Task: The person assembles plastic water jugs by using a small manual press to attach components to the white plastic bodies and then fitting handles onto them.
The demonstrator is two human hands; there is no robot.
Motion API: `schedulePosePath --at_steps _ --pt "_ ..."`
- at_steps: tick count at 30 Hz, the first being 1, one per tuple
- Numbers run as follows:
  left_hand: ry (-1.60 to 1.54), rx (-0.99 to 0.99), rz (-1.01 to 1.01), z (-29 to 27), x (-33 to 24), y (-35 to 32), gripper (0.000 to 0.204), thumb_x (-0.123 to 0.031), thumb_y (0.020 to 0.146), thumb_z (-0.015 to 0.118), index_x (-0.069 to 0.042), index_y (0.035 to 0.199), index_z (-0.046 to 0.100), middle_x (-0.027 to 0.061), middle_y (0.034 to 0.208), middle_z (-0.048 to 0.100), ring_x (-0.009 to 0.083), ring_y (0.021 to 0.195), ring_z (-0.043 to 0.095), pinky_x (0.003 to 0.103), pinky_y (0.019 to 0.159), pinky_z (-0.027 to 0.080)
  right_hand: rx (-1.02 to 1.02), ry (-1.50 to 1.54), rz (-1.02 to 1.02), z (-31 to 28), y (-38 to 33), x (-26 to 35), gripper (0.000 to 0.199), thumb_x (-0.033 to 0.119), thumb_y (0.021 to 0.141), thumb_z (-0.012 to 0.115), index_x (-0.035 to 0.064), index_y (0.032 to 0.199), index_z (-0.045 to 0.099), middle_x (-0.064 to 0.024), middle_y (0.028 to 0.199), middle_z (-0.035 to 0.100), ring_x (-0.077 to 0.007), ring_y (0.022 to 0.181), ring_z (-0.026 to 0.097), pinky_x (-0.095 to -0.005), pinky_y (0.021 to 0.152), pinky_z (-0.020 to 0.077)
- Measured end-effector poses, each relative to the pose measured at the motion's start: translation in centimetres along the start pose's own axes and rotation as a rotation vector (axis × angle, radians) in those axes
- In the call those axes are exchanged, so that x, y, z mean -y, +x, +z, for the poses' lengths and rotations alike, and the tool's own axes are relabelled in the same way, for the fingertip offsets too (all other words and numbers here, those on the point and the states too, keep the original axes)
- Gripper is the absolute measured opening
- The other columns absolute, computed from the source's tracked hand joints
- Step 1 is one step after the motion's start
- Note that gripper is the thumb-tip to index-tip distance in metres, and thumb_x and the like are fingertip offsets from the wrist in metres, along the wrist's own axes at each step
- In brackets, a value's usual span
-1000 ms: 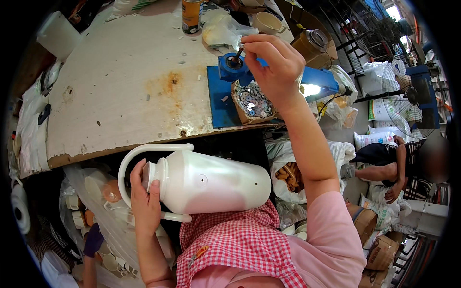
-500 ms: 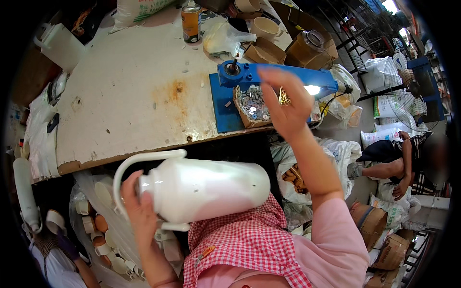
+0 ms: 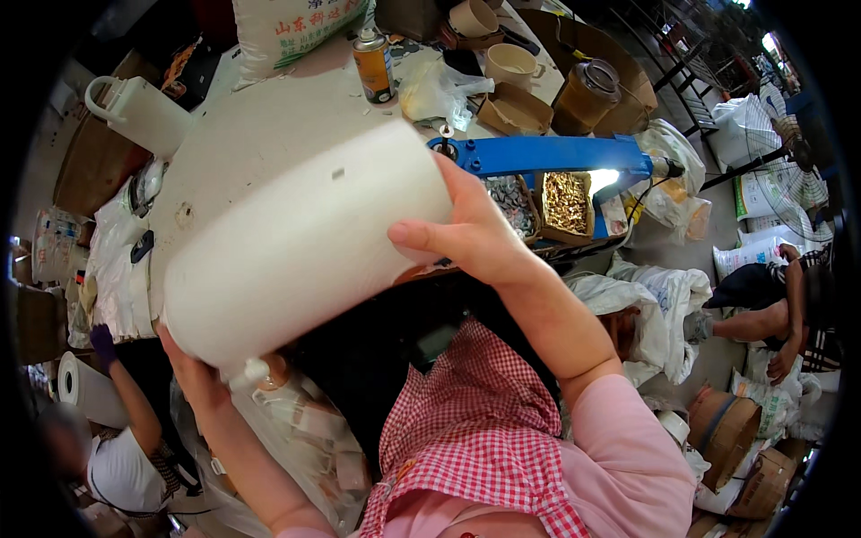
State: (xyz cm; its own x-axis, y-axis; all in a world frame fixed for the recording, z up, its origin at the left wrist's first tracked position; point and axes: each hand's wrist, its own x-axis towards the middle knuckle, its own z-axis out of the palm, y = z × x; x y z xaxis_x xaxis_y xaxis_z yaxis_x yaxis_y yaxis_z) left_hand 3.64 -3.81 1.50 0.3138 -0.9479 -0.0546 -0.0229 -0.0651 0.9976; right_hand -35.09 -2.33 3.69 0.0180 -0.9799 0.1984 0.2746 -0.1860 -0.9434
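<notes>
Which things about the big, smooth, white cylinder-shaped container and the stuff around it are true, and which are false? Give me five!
1. The right hand touches the big, smooth, white cylinder-shaped container. True.
2. Only one hand is at the container. False: the left hand is at its lower-left end too.
3. The long metal tool arm is red. False: the long metal tool arm is blue.
4. Tiny gold-coloured pieces fill an open brown box. True.
5. The apron is plain green. False: the cloth apron has red-and-white checks.
</notes>
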Motion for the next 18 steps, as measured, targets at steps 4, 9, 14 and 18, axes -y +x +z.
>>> schedulePosePath --at_steps 4,9,14,18 --pt "-0.004 0.242 -0.065 6.4 -1.7 3.3 0.055 -0.052 0.106 0.035 -0.011 0.140 0.050 0.0092 0.132 0.061 0.0224 0.117 0.062 0.038 0.094 0.054 -0.203 -0.178 -0.053 -2.8 0.1 1.2 0.044 0.021 0.091 0.074 -0.0030 0.125 0.059 -0.0075 0.107 0.069 -0.0121 0.095 0.063 -0.0286 0.081 0.0546" --pt "0.014 0.329 -0.021 16.4 -1.1 3.5 0.061 -0.060 0.104 0.032 -0.013 0.140 0.047 0.0021 0.106 0.066 0.0102 0.084 0.062 0.027 0.068 0.051 -0.451 -0.157 -0.131 -9.4 -1.5 1.9 0.046 0.019 0.087 0.079 -0.0048 0.122 0.060 -0.0100 0.109 0.070 -0.0155 0.095 0.066 -0.0300 0.085 0.0537" --pt "0.044 0.385 0.105 22.8 0.8 0.6 0.055 -0.051 0.105 0.036 -0.008 0.138 0.045 0.0091 0.117 0.056 0.0153 0.096 0.057 0.030 0.072 0.048 -0.558 -0.215 -0.151 -16.7 -4.5 1.1 0.053 0.018 0.084 0.081 -0.0040 0.126 0.058 -0.0104 0.115 0.068 -0.0174 0.102 0.065 -0.0311 0.092 0.0512" --pt "0.116 0.375 0.151 24.7 2.2 -0.8 0.059 -0.055 0.103 0.031 -0.011 0.139 0.045 0.0028 0.108 0.056 0.0082 0.082 0.050 0.023 0.059 0.039 -0.566 -0.224 -0.129 -19.7 -5.9 0.8 0.059 0.022 0.082 0.083 -0.0037 0.128 0.057 -0.0102 0.118 0.067 -0.0181 0.107 0.064 -0.0325 0.097 0.0488"
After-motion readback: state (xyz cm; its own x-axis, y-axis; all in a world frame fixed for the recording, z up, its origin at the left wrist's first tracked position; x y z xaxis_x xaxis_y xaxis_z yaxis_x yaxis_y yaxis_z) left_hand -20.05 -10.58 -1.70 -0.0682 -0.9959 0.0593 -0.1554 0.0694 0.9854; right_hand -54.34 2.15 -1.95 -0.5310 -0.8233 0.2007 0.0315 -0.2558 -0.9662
